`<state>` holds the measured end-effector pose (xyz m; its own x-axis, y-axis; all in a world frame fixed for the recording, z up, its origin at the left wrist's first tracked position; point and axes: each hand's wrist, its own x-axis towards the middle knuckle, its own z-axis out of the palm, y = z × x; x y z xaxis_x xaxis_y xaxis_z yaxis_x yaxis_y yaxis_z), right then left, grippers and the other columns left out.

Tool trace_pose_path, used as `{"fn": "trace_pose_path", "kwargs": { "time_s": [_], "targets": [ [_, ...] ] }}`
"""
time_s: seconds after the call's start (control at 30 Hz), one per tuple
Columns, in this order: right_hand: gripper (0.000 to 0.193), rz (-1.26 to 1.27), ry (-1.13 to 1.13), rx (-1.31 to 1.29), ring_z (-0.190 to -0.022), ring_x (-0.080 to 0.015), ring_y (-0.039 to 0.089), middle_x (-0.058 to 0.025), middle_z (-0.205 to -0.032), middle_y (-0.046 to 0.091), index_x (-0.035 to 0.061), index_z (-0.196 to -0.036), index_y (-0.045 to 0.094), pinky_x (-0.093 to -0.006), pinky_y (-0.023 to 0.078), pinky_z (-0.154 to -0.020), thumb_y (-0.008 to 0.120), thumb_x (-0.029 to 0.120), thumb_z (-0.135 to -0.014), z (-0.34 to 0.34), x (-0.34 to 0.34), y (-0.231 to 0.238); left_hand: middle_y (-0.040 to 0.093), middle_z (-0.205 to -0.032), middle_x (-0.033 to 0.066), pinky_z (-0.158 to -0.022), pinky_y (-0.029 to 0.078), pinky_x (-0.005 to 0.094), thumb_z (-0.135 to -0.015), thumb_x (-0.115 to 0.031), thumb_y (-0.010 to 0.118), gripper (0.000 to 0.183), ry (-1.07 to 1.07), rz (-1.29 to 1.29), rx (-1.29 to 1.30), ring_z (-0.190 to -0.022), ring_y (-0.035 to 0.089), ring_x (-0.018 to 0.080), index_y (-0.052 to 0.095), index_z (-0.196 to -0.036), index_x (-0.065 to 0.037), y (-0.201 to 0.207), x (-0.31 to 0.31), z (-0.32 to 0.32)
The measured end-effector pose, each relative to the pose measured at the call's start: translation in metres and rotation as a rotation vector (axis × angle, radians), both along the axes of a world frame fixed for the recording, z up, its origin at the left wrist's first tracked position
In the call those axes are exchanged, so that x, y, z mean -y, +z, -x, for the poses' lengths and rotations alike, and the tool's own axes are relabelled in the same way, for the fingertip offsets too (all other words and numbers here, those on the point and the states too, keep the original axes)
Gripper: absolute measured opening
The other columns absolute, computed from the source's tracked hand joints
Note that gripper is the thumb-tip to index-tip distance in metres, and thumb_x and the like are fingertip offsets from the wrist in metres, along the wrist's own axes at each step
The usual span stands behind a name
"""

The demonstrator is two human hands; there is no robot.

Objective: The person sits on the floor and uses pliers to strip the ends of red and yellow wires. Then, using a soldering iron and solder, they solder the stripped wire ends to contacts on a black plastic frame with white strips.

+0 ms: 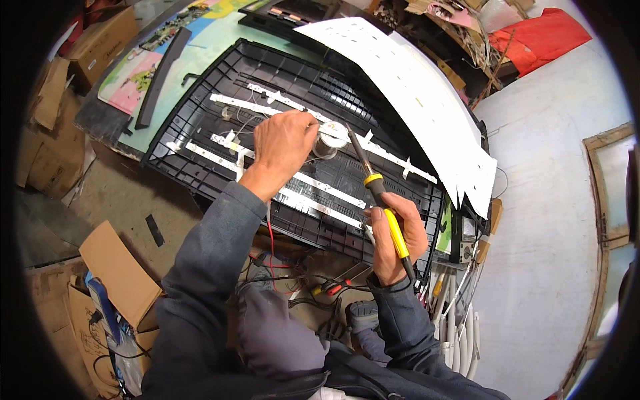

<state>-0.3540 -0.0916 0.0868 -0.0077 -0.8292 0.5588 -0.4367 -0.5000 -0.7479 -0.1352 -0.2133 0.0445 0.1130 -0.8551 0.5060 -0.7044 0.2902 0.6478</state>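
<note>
A soldering iron (395, 230) with a yellow and black handle is held in my right hand (400, 237), its metal tip pointing up and away, close to a spool of solder wire (327, 148). The spool stands upright among white LED strips (393, 160) laid along a black plastic TV back panel (213, 73). My left hand (285, 148) is closed in a pinch at the spool's left side. What its fingertips hold is hidden by the fingers. Thin wires run over the panel to the left of this hand.
Large white sheets (407, 87) lean over the panel's far right side. A dark curved strip (162, 80) rests on the colourful table mat (127, 90). Cardboard boxes (100, 50) stand at left. Cables (320, 280) and an open carton (120, 267) lie below the table.
</note>
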Motion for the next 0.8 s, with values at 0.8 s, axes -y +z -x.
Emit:
{"fn": "trace_pose_path", "kwargs": {
  "time_s": [0.8],
  "targets": [
    [0.022,-0.145,-0.017,0.076,-0.082,-0.0131,0.068,-0.0112,-0.101,0.071,-0.0021,-0.114,0.071,-0.0257,0.055,-0.073,0.072,-0.001,-0.092,-0.009,0.025,-0.034,0.068,-0.083,0.0132,-0.086,0.05,0.0446,-0.09,-0.009,0.069,0.008,-0.144,0.187,0.09,-0.086,0.066,0.0342,0.066,-0.087,-0.002,-0.03,0.03,0.014]
  ]
}}
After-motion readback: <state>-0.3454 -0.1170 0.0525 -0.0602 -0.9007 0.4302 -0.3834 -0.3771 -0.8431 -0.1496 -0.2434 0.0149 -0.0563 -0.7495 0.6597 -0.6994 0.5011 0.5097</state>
